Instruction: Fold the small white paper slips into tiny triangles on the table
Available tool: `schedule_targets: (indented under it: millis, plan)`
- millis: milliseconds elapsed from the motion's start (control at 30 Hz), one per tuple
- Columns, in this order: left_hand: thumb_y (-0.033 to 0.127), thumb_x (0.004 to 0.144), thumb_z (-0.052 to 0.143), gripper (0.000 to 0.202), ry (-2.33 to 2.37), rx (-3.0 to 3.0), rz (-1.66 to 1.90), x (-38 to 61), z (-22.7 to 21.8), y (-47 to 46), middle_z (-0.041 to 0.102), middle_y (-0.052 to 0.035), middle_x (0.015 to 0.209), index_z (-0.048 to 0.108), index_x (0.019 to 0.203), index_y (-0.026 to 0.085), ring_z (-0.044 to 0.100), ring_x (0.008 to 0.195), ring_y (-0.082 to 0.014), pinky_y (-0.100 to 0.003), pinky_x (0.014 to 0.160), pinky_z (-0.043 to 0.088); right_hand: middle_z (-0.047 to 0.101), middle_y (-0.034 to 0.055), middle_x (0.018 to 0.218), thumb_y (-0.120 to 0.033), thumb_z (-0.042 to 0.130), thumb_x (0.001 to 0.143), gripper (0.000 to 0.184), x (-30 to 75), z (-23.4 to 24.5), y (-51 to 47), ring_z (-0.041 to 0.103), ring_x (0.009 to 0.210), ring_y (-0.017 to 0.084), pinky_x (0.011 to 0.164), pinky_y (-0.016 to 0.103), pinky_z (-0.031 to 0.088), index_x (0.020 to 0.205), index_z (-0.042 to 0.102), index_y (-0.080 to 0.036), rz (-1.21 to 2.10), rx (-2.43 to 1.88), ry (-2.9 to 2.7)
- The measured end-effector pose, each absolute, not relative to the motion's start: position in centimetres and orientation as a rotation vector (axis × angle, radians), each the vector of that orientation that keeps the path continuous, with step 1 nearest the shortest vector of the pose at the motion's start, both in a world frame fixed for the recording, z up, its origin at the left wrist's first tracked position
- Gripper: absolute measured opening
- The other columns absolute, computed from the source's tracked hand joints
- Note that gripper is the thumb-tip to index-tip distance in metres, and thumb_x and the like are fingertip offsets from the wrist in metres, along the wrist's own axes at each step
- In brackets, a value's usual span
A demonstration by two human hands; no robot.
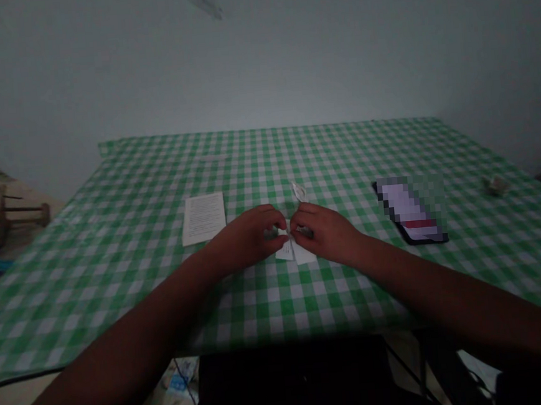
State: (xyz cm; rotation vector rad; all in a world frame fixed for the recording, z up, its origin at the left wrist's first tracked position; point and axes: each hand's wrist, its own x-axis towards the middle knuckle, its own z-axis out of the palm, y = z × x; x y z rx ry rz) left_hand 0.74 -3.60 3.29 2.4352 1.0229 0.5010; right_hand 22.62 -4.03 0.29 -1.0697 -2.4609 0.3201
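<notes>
A small piece of folded white paper (305, 253) lies between my hands, low over the table, with dark print on its left part. My left hand (259, 234) pinches its left side between thumb and fingers. From the other side my right hand (322, 228) pinches it too, and the fingertips of both hands nearly meet at the middle. The fingers hide much of the upper part of the paper. Just beyond the right hand, a small white twisted strip (299, 191) sticks up; whether it belongs to the same paper I cannot tell.
A green checked cloth (269, 302) covers the table. A printed page or stack of pages (204, 219) lies left of my hands. On the right is a phone (414, 213), partly pixelated. A small crumpled object (496, 185) sits near the right edge. Behind stands a wall (260, 66).
</notes>
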Motion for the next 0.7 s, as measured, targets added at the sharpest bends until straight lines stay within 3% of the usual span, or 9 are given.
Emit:
schedule_targets:
  millis: [133,267,400,567,700]
  plan:
    - [0.032,0.083,0.074,0.023,1.071,2.503,0.423,0.7,2.8,-3.5,0.064,-0.0057,0.102,0.064,0.098,0.018,0.059,0.103,-0.0219,-0.038,0.096,0.047,0.066,0.0054,0.084,-0.022,0.054,0.094,0.014,22.7,0.4,-3.8,0.060,0.083,0.020,0.080,0.035,0.049,0.090,0.067,-0.018,0.320,-1.017,-2.472]
    - [0.033,0.085,0.072,0.023,1.092,2.514,0.318,0.5,2.7,-3.5,0.064,-0.0082,0.107,0.067,0.099,0.016,0.057,0.108,-0.0236,-0.040,0.100,0.046,0.073,0.0072,0.093,-0.020,0.052,0.094,0.017,23.0,1.9,-4.0,0.064,0.089,0.021,0.093,0.041,0.047,0.092,0.070,-0.017,0.364,-0.871,-2.592]
    - [0.026,0.089,0.063,0.015,1.087,2.547,0.277,0.1,3.2,-3.5,0.065,-0.0085,0.108,0.070,0.100,0.017,0.059,0.106,-0.0225,-0.040,0.100,0.047,0.075,0.0103,0.106,-0.031,0.055,0.095,0.024,23.4,3.7,-4.9,0.064,0.100,0.026,0.098,0.046,0.046,0.103,0.072,-0.016,0.431,-0.844,-2.719]
    - [0.020,0.088,0.058,0.020,1.141,2.567,0.234,-0.2,3.5,-3.4,0.065,-0.0093,0.111,0.072,0.101,0.019,0.059,0.105,-0.0242,-0.043,0.098,0.048,0.062,0.0171,0.138,-0.052,0.053,0.095,0.054,23.5,4.0,-6.0,0.053,0.122,0.038,0.099,0.057,0.045,0.131,0.063,-0.013,0.283,-0.993,-2.815]
    - [0.019,0.088,0.056,0.021,1.124,2.573,0.243,-0.4,3.3,-3.2,0.066,-0.0091,0.110,0.074,0.100,0.019,0.059,0.105,-0.0243,-0.043,0.098,0.048,0.057,0.0184,0.144,-0.049,0.049,0.098,0.055,23.4,3.3,-6.2,0.050,0.127,0.040,0.099,0.061,0.044,0.139,0.057,-0.013,0.197,-1.038,-2.833]
